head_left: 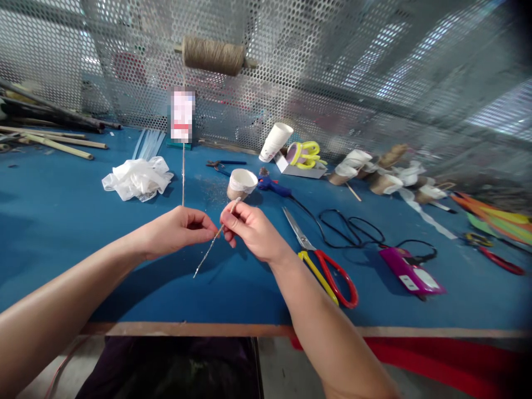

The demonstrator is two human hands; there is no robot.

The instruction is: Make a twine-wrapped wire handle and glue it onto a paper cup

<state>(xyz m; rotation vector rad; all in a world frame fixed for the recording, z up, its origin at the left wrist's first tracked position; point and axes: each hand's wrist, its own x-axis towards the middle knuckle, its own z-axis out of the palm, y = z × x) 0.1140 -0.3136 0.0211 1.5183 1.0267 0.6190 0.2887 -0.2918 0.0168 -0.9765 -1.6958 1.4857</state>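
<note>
Over a blue table (62,210), a left hand (178,228) pinches twine (183,166) that drops from a spool (213,55) against a thin stick (205,255). Held slanted between both hands, the stick looks light and brittle, best gripped mid-length. The right hand (251,230) pinches its upper part, wrist bent inward, with scissors (322,263) lying beside.
</note>
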